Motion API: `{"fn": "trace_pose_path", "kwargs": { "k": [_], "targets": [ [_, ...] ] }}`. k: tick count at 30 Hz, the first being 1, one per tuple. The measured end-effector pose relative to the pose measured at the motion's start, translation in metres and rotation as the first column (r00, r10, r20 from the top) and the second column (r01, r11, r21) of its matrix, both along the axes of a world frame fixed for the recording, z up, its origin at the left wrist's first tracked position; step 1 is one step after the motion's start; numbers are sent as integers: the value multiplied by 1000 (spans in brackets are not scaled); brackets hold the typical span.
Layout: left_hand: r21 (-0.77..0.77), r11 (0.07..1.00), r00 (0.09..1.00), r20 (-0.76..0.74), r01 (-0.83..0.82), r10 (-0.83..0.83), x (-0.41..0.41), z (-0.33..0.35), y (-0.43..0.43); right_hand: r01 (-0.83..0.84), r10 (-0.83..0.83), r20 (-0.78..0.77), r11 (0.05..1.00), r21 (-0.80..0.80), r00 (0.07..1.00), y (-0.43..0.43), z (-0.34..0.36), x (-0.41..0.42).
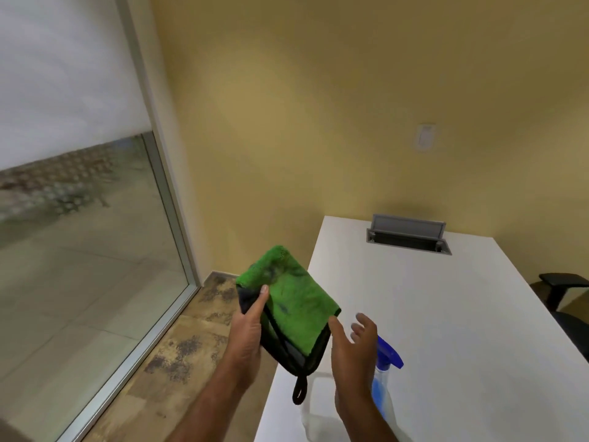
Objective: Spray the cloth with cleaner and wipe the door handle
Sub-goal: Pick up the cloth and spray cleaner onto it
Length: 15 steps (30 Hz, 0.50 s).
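My left hand (248, 336) holds a folded green cloth (293, 301) with black edging and a black hanging loop, thumb on top, over the left edge of the white table (446, 330). My right hand (353, 355) hovers just right of the cloth, fingers spread, holding nothing. Behind that hand a clear spray bottle (384, 381) with a blue trigger head and blue liquid stands on the table, partly hidden by my wrist. No door handle is in view.
A grey cable hatch (408, 234) stands open at the table's far end. A black chair armrest (561, 282) sits at the right. A glass panel with a metal frame (172, 218) lies to the left, a yellow wall ahead.
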<state>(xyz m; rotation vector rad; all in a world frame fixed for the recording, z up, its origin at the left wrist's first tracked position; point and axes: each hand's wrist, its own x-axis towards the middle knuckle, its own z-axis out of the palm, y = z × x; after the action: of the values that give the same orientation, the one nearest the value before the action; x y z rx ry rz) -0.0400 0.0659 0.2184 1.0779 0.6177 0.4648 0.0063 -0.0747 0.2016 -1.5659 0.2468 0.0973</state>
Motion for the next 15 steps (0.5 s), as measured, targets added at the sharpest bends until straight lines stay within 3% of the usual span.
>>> {"fn": "trace_pose_path", "kwargs": {
  "k": [4,6,8,11,15],
  "targets": [
    [-108,992,997,62,58,-51,-12,14,2,-117,218,-316,944,310,923,1,-17,-7],
    [-152,985,994,82,83,-71,-16,16,4,-116,354,-364,836,537,862,7,-17,-5],
    [-175,980,993,92,91,-76,-20,16,6,-117,438,-308,712,693,845,14,-15,-3],
    [-157,986,997,57,57,-48,-21,12,6,-125,426,-214,639,759,879,21,-14,-1],
    [-240,971,999,-39,16,-26,-18,-2,2,-90,363,-218,668,739,906,34,-25,-5]
  ]
}}
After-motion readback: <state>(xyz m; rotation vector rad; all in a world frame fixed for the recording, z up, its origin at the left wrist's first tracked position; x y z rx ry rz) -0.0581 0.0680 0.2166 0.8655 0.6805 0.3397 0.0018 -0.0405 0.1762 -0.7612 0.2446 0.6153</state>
